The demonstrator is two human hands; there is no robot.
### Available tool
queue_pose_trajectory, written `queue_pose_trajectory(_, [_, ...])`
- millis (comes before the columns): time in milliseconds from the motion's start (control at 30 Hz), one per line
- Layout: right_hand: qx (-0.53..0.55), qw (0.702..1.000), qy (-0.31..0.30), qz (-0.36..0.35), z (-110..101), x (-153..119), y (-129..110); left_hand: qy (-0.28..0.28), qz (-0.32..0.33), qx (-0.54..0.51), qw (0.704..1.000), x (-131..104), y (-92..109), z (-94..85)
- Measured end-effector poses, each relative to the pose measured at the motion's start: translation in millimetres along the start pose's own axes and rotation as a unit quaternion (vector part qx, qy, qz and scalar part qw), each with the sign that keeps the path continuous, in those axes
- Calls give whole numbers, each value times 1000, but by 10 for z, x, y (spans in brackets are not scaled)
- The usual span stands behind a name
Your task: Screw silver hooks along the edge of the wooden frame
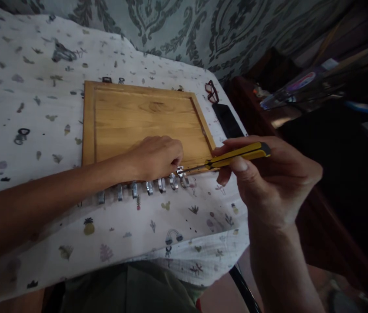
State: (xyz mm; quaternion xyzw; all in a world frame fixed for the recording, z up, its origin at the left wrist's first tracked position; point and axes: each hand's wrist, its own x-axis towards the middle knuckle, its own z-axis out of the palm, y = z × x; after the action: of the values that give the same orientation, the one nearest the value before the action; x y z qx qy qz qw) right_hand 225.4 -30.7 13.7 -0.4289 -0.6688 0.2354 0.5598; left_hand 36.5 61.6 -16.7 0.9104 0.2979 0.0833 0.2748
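Note:
A framed wooden panel point(144, 119) lies flat on a patterned white cloth. Along its near edge runs a row of several metal rings or hooks point(149, 188). My left hand point(157, 157) rests on the panel's near part, fingers curled in beside the rightmost metal pieces; what they hold, if anything, is hidden. My right hand point(262, 174) holds a yellow and black screwdriver point(236, 156) between thumb and fingers. The shaft points left and its tip meets a small metal fitting point(180, 170) at the panel's near edge, just right of my left hand.
Dark-framed glasses point(212, 92) and a black phone point(227, 121) lie right of the panel on the white cloth point(40, 100). Further right, a plastic bottle point(296, 84) rests on dark furniture. Patterned fabric point(177, 30) stands behind.

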Motion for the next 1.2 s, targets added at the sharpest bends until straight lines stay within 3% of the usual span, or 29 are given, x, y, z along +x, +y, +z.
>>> queue_pose_trajectory(233, [-30,998,48,-8,52,-34,-6,12,7,-3,1000,-4,-14,20])
queue_pose_trajectory(533, [-94,994,42,-44,120,-58,-80,5,-6,5,1000,-2,13,2])
queue_pose_trajectory(933, [-59,997,56,-1,97,-52,-55,6,-14,6,1000,-7,28,0])
queue_pose_trajectory(1200, [-39,987,146,-49,138,-13,-37,0,-4,7,1000,4,14,-9])
